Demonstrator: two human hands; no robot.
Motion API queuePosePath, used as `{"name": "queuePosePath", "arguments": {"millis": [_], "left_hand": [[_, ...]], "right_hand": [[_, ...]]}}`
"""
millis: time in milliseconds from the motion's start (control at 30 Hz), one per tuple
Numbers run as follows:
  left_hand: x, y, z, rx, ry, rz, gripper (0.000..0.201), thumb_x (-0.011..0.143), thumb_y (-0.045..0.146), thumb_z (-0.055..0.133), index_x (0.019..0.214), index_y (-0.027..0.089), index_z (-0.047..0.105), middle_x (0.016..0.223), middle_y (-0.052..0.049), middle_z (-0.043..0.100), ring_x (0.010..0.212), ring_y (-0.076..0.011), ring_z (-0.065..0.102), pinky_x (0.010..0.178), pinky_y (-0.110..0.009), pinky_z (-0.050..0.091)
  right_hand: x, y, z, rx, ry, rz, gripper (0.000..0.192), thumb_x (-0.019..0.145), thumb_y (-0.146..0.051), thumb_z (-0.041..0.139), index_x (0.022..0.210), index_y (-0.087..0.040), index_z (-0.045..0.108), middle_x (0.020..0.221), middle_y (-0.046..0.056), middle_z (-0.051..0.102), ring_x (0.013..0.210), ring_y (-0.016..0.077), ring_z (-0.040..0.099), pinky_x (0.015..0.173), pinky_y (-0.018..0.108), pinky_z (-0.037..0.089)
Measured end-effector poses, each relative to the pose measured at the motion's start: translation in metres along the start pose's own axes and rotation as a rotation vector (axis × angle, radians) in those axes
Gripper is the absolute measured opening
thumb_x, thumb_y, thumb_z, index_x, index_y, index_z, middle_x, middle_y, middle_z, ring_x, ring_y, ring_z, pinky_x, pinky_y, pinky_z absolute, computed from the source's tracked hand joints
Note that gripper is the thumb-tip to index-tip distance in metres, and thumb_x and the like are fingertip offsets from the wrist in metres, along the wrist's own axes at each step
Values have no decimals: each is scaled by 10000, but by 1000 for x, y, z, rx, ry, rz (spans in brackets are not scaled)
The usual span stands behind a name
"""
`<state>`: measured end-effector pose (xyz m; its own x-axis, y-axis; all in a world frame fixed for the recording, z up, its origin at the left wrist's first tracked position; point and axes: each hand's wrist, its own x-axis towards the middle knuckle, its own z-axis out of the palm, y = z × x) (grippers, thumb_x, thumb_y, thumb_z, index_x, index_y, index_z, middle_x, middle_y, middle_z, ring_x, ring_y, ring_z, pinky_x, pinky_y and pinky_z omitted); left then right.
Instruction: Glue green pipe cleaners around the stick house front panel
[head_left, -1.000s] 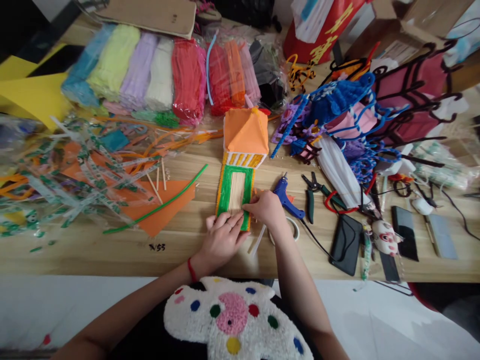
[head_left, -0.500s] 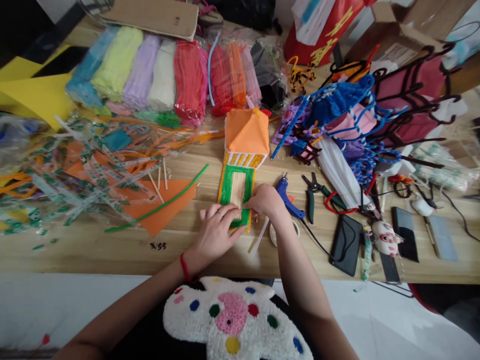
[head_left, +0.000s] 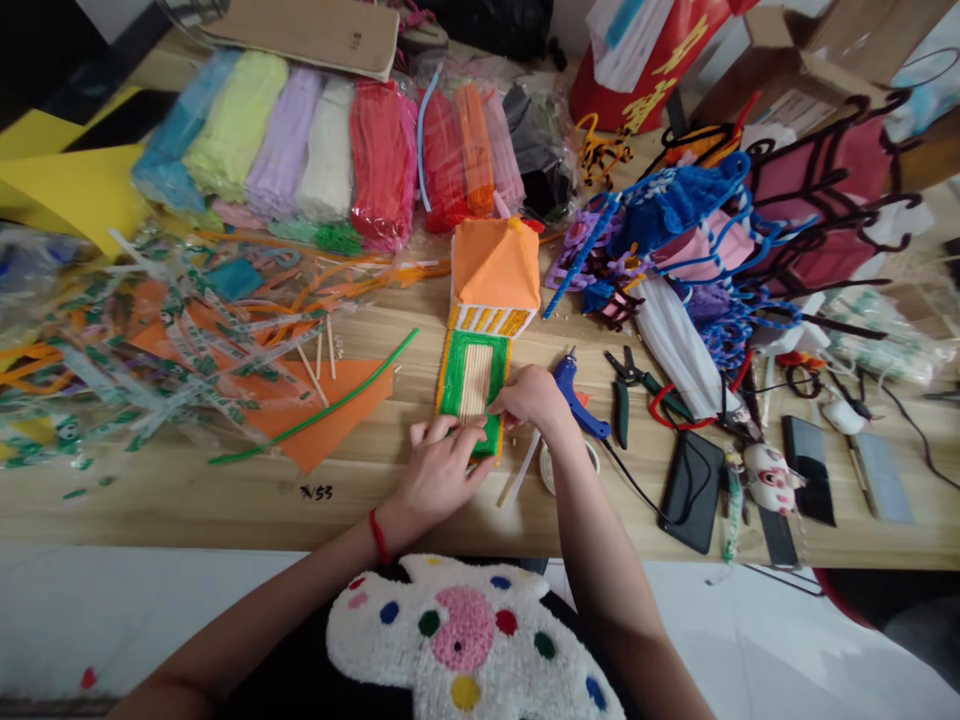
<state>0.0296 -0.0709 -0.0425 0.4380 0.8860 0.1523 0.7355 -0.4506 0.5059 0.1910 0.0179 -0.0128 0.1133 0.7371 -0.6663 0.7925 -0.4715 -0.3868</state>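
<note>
A small craft house [head_left: 484, 330] lies flat on the wooden table [head_left: 225, 490], with an orange paper roof, a green pipe-cleaner frame and pale wooden sticks in its middle. My left hand [head_left: 442, 470] presses on the near end of the house, fingers curled over its lower edge. My right hand [head_left: 531, 398] pinches the lower right side of the green frame. Both hands hide the bottom of the house.
A blue glue gun [head_left: 576, 395], pliers [head_left: 621, 395], a glue stick [head_left: 519, 472] and a black phone [head_left: 691, 490] lie to the right. Bags of coloured pipe cleaners [head_left: 322, 150] line the back. Orange foam sheet [head_left: 330, 410], a green pipe cleaner [head_left: 315, 412] and plastic wrappers [head_left: 135, 340] lie on the left.
My left hand has shifted slightly along the house's near end and its fingers have curled in. The right hand has stayed on the lower right side of the frame.
</note>
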Motion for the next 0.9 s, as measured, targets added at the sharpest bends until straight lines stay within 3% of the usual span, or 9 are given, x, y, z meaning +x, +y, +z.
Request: {"name": "queuePosePath", "arguments": {"millis": [333,467,900], "left_hand": [[2,4,-2,132,-12,105,176,890,348,545,967,197,594,945,-37,712,971,-224,564,784,-411,321],[1,5,0,135,-5,107,181,890,350,544,956,194,608,926,-52,706,961,-226,564,775,-398,332],[0,10,1,153,6,105,152,892,312,547,961,193,611,996,-59,705,973,-223,581,774,-396,344]], "right_hand": [[3,7,5,59,89,19,101,585,-185,642,493,-147,629,527,88,666,545,181,650,485,218,480],[0,10,8,160,125,-38,74,600,-177,629,537,-142,647,558,80,683,519,164,647,474,201,474],[-6,12,13,350,128,-2,47,608,-157,614,606,-142,658,527,41,670,509,154,657,468,175,492]]}}
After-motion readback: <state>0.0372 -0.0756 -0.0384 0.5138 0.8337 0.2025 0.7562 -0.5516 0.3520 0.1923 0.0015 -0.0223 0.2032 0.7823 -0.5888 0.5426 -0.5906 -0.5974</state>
